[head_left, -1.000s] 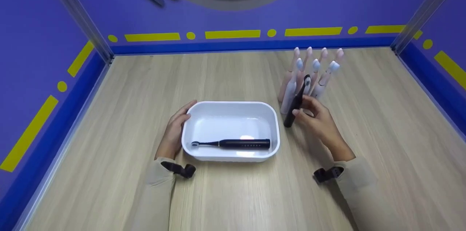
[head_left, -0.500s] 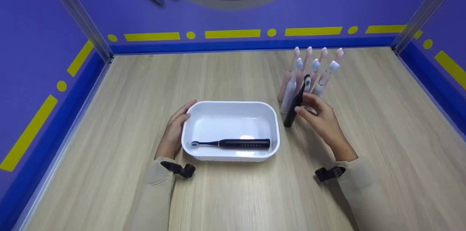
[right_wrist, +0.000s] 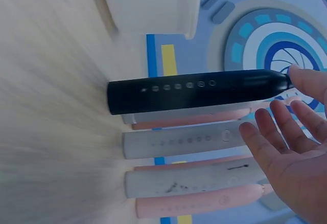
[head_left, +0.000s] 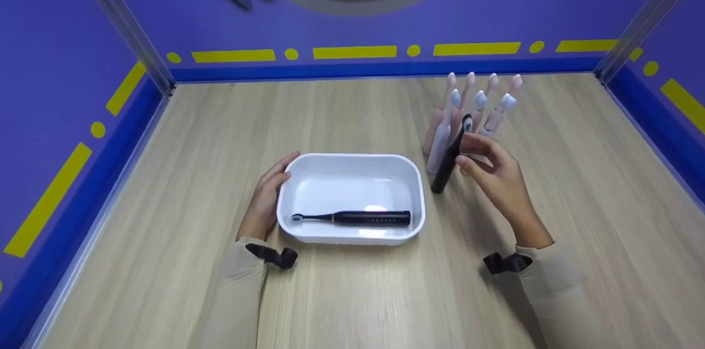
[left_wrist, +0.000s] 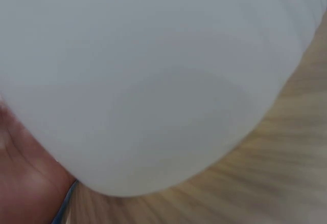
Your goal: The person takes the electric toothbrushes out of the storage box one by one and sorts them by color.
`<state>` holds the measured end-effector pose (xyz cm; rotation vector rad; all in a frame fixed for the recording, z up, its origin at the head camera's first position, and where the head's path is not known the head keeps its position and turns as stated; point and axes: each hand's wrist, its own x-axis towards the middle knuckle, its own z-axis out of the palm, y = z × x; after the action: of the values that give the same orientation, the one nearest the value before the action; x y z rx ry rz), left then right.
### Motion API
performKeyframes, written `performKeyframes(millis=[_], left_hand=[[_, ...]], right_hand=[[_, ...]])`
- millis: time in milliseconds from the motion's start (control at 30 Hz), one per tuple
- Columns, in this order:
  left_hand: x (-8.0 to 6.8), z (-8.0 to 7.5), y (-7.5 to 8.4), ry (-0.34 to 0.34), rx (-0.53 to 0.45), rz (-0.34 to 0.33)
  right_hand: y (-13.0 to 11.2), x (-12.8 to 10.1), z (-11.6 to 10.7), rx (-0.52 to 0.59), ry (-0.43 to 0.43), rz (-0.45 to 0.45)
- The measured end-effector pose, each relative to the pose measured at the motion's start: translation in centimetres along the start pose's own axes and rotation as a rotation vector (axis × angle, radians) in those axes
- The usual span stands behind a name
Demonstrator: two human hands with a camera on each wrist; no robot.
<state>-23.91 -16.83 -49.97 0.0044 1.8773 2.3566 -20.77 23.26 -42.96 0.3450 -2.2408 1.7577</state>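
Note:
A white tub (head_left: 418, 195) stands mid-table with one black electric toothbrush (head_left: 352, 217) lying flat in it. My left hand (head_left: 282, 168) rests against the tub's left wall with relaxed fingers. In the left wrist view that wall (left_wrist: 153, 81) fills the frame. A second black toothbrush (head_left: 447, 164) stands upright just right of the tub. My right hand (head_left: 467, 150) is beside it with straight, spread fingers. In the right wrist view the thumb tip (right_wrist: 301, 75) touches the neck of the black toothbrush (right_wrist: 194, 91), and the fingers (right_wrist: 265, 144) lie over the pale handles.
Several pink and white toothbrushes (head_left: 478, 109) stand in a tight cluster behind the black one; their handles (right_wrist: 179, 144) show in the right wrist view. Purple walls with a blue base strip (head_left: 385, 67) close in the wooden table (head_left: 220, 118) on three sides.
My right hand has shifted slightly up and to the right along the standing black toothbrush, fingers spreading. The left hand, the tub and the brushes stay put.

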Motion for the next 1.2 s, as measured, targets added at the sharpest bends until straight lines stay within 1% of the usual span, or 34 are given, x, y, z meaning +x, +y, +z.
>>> performKeyframes(millis=[100, 267, 467, 600, 767, 867, 1000, 1100, 1200], left_hand=[[0.0, 0.0, -0.1, 0.000, -0.001, 0.002], [-0.1, 0.1, -0.2, 0.003, 0.006, 0.010], [-0.1, 0.1, -0.1, 0.005, 0.020, 0.009], [0.0, 0.2, 0.0, 0.004, 0.005, 0.006], [0.1, 0.2, 0.0, -0.003, -0.015, 0.007], [0.1, 0.2, 0.0, -0.005, -0.022, 0.010], [0.1, 0.2, -0.1, -0.005, -0.041, 0.011], [0.1, 0.2, -0.1, -0.005, -0.054, 0.013], [0.1, 0.2, -0.1, -0.007, -0.061, 0.018]], right_hand=[[-0.3, -0.1, -0.4, -0.041, 0.002, -0.024], [-0.8, -0.3, -0.9, -0.119, 0.004, -0.030], [-1.3, -0.4, -1.3, -0.150, 0.045, -0.053], [-1.7, -0.7, -1.4, -0.167, 0.065, -0.075], [-2.0, -0.9, -1.1, -0.183, 0.078, -0.145], [-2.3, -1.0, -0.7, -0.184, 0.057, -0.197], [-3.0, -1.1, 0.0, -0.180, 0.000, -0.243], [-3.5, -1.1, 0.6, -0.191, -0.044, -0.254], [-3.8, -0.9, 1.2, -0.200, -0.091, -0.240]])
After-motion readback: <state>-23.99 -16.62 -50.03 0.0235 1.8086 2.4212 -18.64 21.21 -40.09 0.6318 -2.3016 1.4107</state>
